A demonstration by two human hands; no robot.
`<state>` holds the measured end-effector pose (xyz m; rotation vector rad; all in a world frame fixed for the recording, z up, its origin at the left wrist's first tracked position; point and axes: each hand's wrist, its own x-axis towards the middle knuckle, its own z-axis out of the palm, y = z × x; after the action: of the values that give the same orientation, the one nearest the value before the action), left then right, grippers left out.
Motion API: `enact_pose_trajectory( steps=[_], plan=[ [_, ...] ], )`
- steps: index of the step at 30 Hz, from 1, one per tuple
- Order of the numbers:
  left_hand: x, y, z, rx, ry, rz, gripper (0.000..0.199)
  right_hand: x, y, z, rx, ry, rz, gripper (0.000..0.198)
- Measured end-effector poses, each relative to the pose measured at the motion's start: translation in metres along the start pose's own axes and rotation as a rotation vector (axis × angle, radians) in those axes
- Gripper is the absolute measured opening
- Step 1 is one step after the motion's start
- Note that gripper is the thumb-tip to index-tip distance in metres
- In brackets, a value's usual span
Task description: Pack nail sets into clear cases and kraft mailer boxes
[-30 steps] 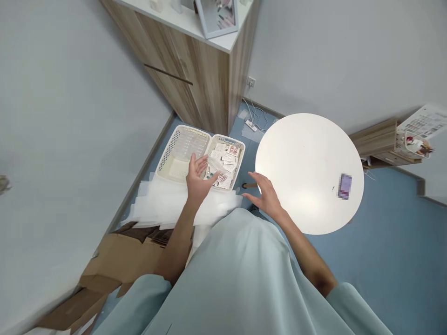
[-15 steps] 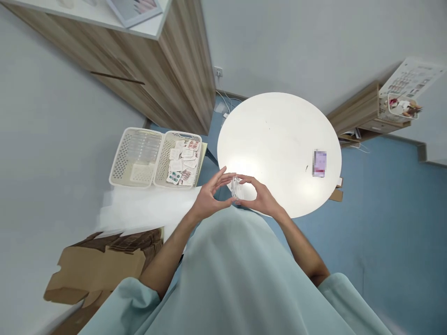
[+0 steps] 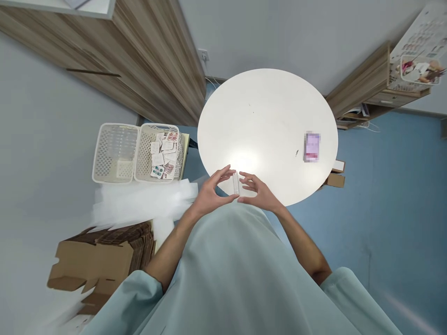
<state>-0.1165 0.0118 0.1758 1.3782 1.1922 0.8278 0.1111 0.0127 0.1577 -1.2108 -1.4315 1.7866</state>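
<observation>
A small clear plastic box (image 3: 236, 183) is upright above the near edge of the round white table (image 3: 268, 102). My left hand (image 3: 213, 193) grips it from the left, thumb at its lower end and fingertips at its upper end. On the other side, my right hand (image 3: 260, 193) curves around the box with thumb and fingers apart. A narrow gap shows between the right fingertips and the box. What is inside the box is too small to make out.
To the left are a white basket (image 3: 98, 156) with clear plastic boxes and another basket (image 3: 138, 163) holding small printed cards. Flattened cardboard boxes (image 3: 94, 260) lie below them. A blurred purple item (image 3: 312, 147) rests on the table's right side. A wooden cabinet (image 3: 150, 60) stands at back left.
My right fingers have come off the clear box and spread slightly, while my left hand keeps hold of it. The box now looks narrower, turned edge-on. The camera view has shifted.
</observation>
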Motion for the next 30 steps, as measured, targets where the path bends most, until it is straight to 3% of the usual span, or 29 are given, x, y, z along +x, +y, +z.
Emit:
enact_pose_trajectory(
  steps=[4, 8, 12, 15, 17, 23, 30],
  plan=[
    [-0.002, 0.000, 0.009, 0.157, -0.035, 0.084, 0.088, -0.005, 0.015, -0.003, 0.243, -0.018, 0.175, 0.040],
    [-0.005, 0.002, 0.008, 0.202, -0.096, 0.083, 0.091, -0.007, 0.021, 0.006, 0.360, 0.021, 0.209, 0.045],
    [-0.003, 0.000, -0.001, 0.014, -0.134, -0.147, 0.115, -0.009, 0.018, 0.012, 0.356, 0.055, 0.206, 0.048],
    [0.002, -0.006, -0.005, -0.151, -0.153, -0.387, 0.112, -0.011, 0.015, 0.015, 0.326, 0.034, 0.189, 0.049],
    [0.004, -0.008, -0.006, -0.217, -0.176, -0.467, 0.107, -0.012, 0.015, 0.018, 0.319, 0.017, 0.174, 0.047],
    [-0.004, -0.011, -0.012, -0.292, -0.195, -0.485, 0.099, -0.012, 0.012, 0.029, 0.286, 0.006, 0.190, 0.044],
    [-0.014, -0.022, -0.038, -0.363, -0.238, -0.448, 0.093, -0.006, 0.002, 0.034, 0.265, -0.034, 0.189, 0.042]
  ],
)
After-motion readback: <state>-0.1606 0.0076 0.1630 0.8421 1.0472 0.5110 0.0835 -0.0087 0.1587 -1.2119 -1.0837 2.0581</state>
